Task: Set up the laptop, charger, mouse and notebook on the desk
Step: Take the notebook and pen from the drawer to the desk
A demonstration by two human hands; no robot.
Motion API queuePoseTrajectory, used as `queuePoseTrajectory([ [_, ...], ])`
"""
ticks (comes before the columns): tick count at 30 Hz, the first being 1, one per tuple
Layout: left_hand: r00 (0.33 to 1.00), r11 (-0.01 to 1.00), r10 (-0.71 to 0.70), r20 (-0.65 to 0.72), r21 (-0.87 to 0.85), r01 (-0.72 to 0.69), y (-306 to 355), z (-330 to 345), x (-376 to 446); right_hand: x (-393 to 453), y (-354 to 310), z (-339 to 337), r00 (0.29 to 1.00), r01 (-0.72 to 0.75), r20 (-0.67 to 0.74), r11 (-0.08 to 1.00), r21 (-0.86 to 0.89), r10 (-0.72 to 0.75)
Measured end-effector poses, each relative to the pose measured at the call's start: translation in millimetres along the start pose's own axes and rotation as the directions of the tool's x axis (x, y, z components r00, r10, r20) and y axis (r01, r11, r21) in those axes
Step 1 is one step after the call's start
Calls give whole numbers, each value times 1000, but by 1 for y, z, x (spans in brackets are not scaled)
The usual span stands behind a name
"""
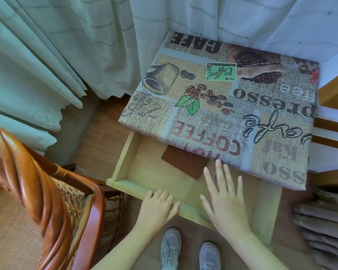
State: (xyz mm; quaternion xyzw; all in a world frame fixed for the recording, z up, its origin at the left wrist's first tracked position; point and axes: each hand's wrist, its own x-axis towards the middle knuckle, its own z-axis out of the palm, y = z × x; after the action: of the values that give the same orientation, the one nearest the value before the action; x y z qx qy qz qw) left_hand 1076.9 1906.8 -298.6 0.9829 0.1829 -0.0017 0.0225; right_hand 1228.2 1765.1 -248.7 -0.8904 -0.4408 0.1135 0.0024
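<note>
The desk [232, 106] is covered with a coffee-print cloth and nothing lies on top of it. Its pale wooden drawer [123, 152] is pulled out toward me. Inside lies a brown notebook [185, 162], partly hidden under the desktop's edge. My left hand [158, 205] rests on the drawer's front rail with fingers curled over it. My right hand [224, 199] hovers flat over the drawer, fingers spread and pointing at the notebook, holding nothing. A thin dark object shows between its fingers; I cannot identify it. No laptop, charger or mouse is in view.
A rattan armchair [47, 191] stands close on the left. Pale curtains [66, 45] hang behind the desk. A slatted wooden piece [332, 133] and a ribbed radiator [324, 221] sit on the right. My grey shoes [189, 250] stand on the brown floor below the drawer.
</note>
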Motion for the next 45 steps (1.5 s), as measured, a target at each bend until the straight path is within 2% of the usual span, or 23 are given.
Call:
queuePoseTrajectory([
  [2,993,996,-54,107,-60,60,1,-4,5,-6,-3,10,999,-16,33,999,30,15],
  [6,921,926,-239,306,-212,311,-3,-17,41,-3,-6,29,988,-145,76,979,140,135],
  [11,907,869,-321,272,-295,396,-14,-9,97,19,-6,45,943,-332,116,888,318,312],
  [14,869,846,-348,352,-282,453,-18,8,126,33,-12,57,888,-458,208,745,484,410],
  [17,839,847,-317,443,-265,460,-20,24,140,42,-19,65,871,-487,230,700,522,435],
  [19,850,851,-318,420,-269,451,-19,30,138,46,-23,69,888,-455,202,721,522,414],
  [21,895,857,-302,328,-319,405,-15,33,128,50,-24,71,905,-416,173,725,549,388],
  [24,933,855,-288,218,-381,353,-11,36,103,57,-26,69,898,-407,144,663,628,415],
  [29,936,865,-256,243,-375,334,-12,35,85,63,-33,71,896,-368,130,548,751,425],
  [35,915,685,-299,272,-606,404,-11,27,102,75,-34,74,799,-364,74,382,849,597],
  [38,907,667,-344,242,-617,418,-11,29,112,80,-32,75,790,-390,52,434,812,611],
  [42,903,697,-382,194,-582,420,-12,29,110,80,-27,77,800,-417,56,486,768,598],
  [45,897,645,-388,212,-632,429,-17,31,96,70,-22,79,818,-409,62,501,763,572],
])
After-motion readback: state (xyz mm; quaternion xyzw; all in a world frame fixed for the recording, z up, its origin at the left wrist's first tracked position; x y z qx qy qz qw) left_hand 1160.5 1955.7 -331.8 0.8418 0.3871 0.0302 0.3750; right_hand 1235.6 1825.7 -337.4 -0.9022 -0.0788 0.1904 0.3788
